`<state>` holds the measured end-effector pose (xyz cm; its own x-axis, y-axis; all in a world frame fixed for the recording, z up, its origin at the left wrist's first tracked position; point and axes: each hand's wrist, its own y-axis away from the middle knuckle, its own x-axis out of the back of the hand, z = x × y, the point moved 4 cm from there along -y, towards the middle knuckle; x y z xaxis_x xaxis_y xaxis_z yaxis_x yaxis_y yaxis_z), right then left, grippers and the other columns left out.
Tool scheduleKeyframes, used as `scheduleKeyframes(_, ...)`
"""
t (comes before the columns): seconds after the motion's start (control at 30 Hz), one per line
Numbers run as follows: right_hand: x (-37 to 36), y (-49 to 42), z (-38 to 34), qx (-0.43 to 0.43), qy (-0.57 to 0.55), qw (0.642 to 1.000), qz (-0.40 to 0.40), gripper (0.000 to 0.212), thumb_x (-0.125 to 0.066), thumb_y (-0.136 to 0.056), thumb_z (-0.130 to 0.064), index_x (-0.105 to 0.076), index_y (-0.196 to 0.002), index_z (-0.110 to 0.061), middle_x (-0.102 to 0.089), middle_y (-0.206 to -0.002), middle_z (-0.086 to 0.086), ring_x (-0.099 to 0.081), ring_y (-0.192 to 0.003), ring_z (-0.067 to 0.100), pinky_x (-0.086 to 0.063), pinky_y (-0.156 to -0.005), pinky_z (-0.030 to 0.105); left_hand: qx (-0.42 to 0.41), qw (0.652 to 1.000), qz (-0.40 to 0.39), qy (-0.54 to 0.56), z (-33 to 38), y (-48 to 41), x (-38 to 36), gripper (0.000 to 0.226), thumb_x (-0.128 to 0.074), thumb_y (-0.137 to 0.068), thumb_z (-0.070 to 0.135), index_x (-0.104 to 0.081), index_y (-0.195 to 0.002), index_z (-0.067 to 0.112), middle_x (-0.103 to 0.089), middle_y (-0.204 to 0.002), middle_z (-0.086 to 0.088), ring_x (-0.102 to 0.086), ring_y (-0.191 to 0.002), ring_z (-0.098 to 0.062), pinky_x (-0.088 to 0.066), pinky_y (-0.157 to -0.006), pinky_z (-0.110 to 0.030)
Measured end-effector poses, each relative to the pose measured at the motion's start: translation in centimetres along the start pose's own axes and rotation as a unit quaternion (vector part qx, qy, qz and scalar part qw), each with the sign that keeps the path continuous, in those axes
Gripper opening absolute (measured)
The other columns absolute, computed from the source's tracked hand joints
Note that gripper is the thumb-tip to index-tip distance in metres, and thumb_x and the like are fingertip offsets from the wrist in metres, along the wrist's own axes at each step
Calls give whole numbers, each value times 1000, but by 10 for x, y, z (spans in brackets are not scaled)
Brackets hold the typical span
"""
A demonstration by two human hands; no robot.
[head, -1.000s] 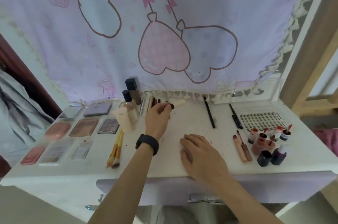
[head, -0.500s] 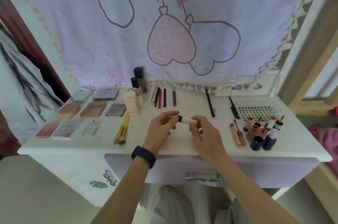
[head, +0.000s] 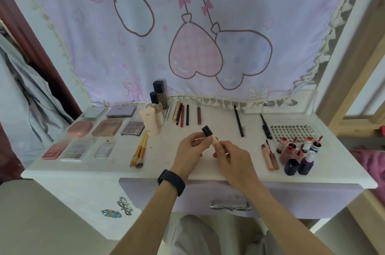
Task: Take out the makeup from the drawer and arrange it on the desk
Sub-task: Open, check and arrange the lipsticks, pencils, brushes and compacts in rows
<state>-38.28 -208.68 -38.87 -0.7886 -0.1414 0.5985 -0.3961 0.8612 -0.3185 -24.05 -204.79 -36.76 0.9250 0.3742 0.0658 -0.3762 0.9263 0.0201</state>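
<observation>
Cream-coloured with a black cap [head: 206, 130], the small tube [head: 214, 140] is hanging tilted just above the middle of the white surface [head: 219, 123], caught between both my hands. My left hand [head: 187, 150] is closing its grip on the capped upper end, fingers curled round it, while my right hand [head: 233, 156] is pinching the pale lower end between thumb and fingertips. Other makeup is lying spread around: palettes [head: 107, 127] are sitting in rows on the left, two brushes [head: 140, 150] are resting beside them, and a row of pencils [head: 183, 114] is lying along the back next to standing foundation bottles [head: 158, 94]. Lip glosses [head: 270, 155] and small dark bottles [head: 298, 165] are clustering on the right, near a lash tray [head: 291, 129]. The lavender drawer [head: 291, 198] is sitting shut below my wrists.
</observation>
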Motion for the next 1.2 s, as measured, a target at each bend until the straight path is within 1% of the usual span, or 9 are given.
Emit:
scheduleKeyframes(0.17, 10, 0, 0, -39, -69, 996, 42, 43, -33, -94, -60, -57, -103, -25, -64, -80, -11, -59, -72, 1, -41, -63, 12, -102, 988, -21, -118, 1, -4, -3, 19, -66, -94, 27, -66, -112, 34, -69, -103, 12, -60, -93, 2, -45, -79, -13)
scheduleKeyframes(0.3, 14, -4, 6, -91, -135, 985, 58, 43, -38, -99, -53, -58, -82, -18, -52, -58, -5, -47, -50, 4, -36, -51, 16, -129, 971, -68, -188, -2, -4, -9, 23, -71, -90, 28, -71, -111, 36, -65, -106, 15, -58, -96, 1, -45, -77, -13)
scheduleKeyframes(0.4, 13, -6, 13, -114, -132, 983, 53, 51, -38, -103, -49, -60, -78, -11, -55, -60, 5, -46, -51, 4, -35, -52, 19, -150, 970, -57, -184, -1, -3, -12, 20, -71, -90, 31, -71, -110, 34, -68, -104, 17, -60, -94, 0, -46, -75, -13)
scheduleKeyframes(0.5, 11, -7, 15, -112, -125, 984, 53, 51, -33, -105, -48, -69, -82, -19, -63, -68, 12, -51, -56, 8, -38, -57, 25, -172, 963, -25, -206, 0, 0, -19, 8, -63, -95, 35, -67, -100, 30, -68, -91, 16, -58, -80, 0, -44, -68, -13)
scheduleKeyframes(0.6, 11, -6, 15, -103, -129, 984, 66, 51, -36, -106, -40, -73, -78, -18, -57, -57, 11, -44, -49, 9, -35, -52, 23, -182, 953, 0, -244, -5, 1, -29, 30, -43, -99, 50, -54, -81, 28, -52, -61, 13, -45, -53, -7, -34, -52, -17)
scheduleKeyframes(0.67, 12, -5, 15, -95, -135, 984, 71, 54, -41, -105, -35, -66, -63, -12, -57, -53, 8, -38, -45, 7, -32, -50, 23, -164, 959, 39, -229, -7, 0, -33, 42, -40, -102, 45, -42, -66, 23, -39, -51, 9, -34, -46, -10, -29, -50, -22)
scheduleKeyframes(0.77, 11, -5, 15, -94, -132, 984, 71, 54, -43, -103, -31, -66, -55, -25, -53, -47, 1, -37, -44, 7, -28, -50, 21, -99, 975, 63, -190, -11, -6, -37, 46, -48, -100, 28, -40, -56, 21, -44, -50, 6, -36, -49, -10, -34, -59, -28)
scheduleKeyframes(0.87, 9, -6, 17, -80, -97, 988, 84, 50, -44, -103, -30, -69, -64, -12, -52, -52, 10, -37, -45, 9, -28, -48, 21, -64, 984, 25, -164, -14, -9, -36, 51, -49, -100, 26, -45, -49, 26, -51, -50, 9, -45, -52, -15, -35, -60, -30)
scheduleKeyframes(1.2, 8, -6, 5, 82, 28, 983, 164, 43, -44, -96, -26, -40, -55, -16, -35, -45, -5, -27, -44, 12, -20, -45, 16, 30, 985, -81, -147, -12, -19, -27, 52, -53, -93, 24, -45, -42, 23, -45, -47, 8, -34, -45, -9, -34, -58, -27)
